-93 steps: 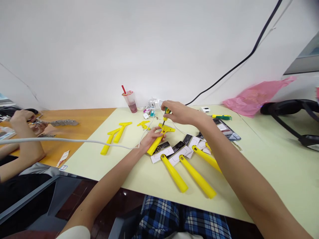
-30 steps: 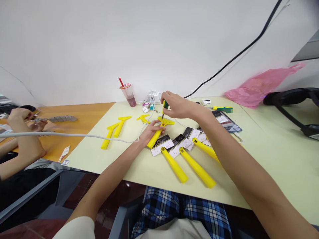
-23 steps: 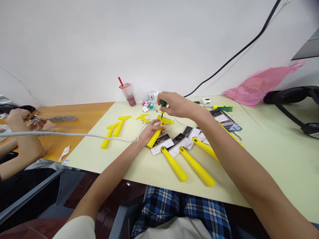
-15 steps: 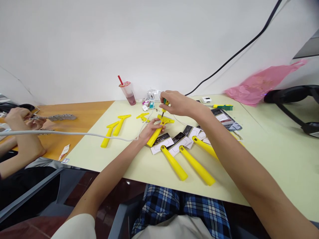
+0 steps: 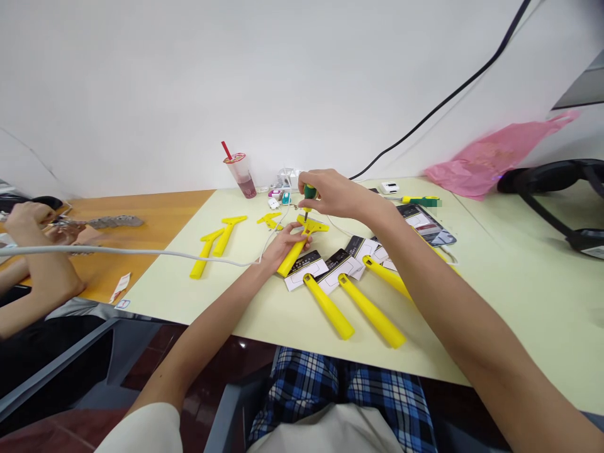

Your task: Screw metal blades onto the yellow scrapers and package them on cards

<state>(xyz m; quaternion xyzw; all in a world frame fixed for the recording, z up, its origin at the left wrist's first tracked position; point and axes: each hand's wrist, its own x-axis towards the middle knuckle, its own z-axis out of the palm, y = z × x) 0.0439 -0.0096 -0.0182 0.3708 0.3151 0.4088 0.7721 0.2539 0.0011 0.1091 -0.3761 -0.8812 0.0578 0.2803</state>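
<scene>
My left hand (image 5: 282, 244) is closed around a yellow plastic scraper (image 5: 291, 259), its T-shaped head pointing away from me. In my right hand (image 5: 333, 192) is a screwdriver (image 5: 309, 190) with a green and yellow handle. It stands nearly upright, its tip down at the joint of the scraper's head and handle; the exact contact is too small to make out. Beneath and right of the scraper lie several black-and-white printed cards (image 5: 306, 269). Loose yellow handles (image 5: 329, 307) rest close to me, partly over the cards. Small yellow head pieces (image 5: 270, 220) lie behind my left hand.
Two yellow T-shaped scrapers (image 5: 228, 236) lie on the left. A drink cup (image 5: 242, 176) with a red straw stands by the wall. Another screwdriver (image 5: 421, 201) and a pink bag (image 5: 495, 157) are at right. A white cable (image 5: 189, 253) crosses my left forearm. Another person's hands (image 5: 28, 217) work far left.
The fingers of my right hand have shifted slightly on the screwdriver, and more of its green handle shows. My left hand and the scraper stay practically in place.
</scene>
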